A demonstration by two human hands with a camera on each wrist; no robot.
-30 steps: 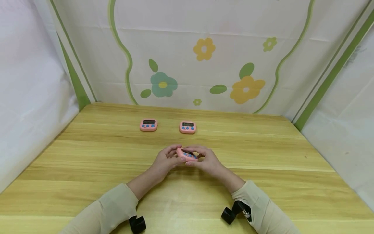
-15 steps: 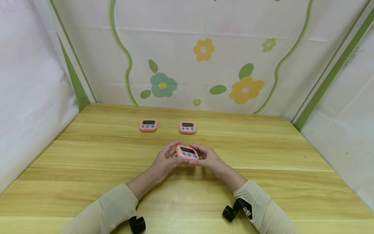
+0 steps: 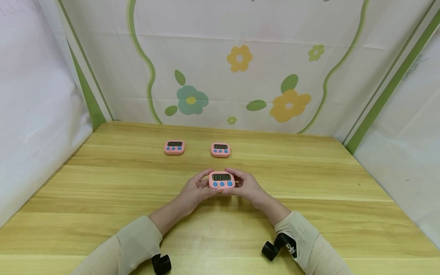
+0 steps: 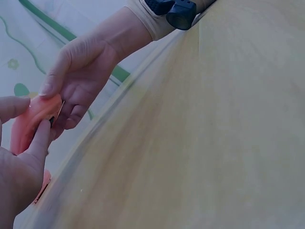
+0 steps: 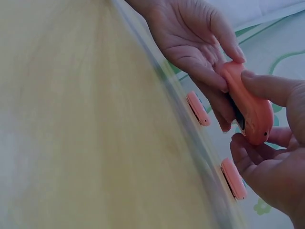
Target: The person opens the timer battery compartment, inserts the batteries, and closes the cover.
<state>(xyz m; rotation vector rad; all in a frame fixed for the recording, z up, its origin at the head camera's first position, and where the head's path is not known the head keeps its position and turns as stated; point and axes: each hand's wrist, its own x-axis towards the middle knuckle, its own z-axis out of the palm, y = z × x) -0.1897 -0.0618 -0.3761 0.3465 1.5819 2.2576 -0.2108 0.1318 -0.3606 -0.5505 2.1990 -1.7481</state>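
Note:
A pink digital timer (image 3: 222, 177) with three blue buttons and a grey display faces up toward the head camera. My left hand (image 3: 193, 193) grips its left side, thumb along the lower edge and fingers at the top and behind. On the opposite side my right hand (image 3: 250, 190) pinches it between thumb and fingers. Both wrist views show the held timer (image 5: 250, 105) edge-on, raised off the table, with a dark part on its back. Farther back lie two matching pink timers, the left timer (image 3: 174, 147) and the right timer (image 3: 220, 149), displays up.
The wooden table (image 3: 103, 183) runs back to a white cloth wall (image 3: 213, 23) printed with flowers. White cloth panels (image 3: 34, 95) also stand at the left and right sides. Black wrist cameras (image 3: 269, 251) hang from both beige sleeves.
The held timer has turned in both hands from a steep tilt to face up and level, its display now showing. The right fingers have shifted slightly on it. The two rear timers stay put.

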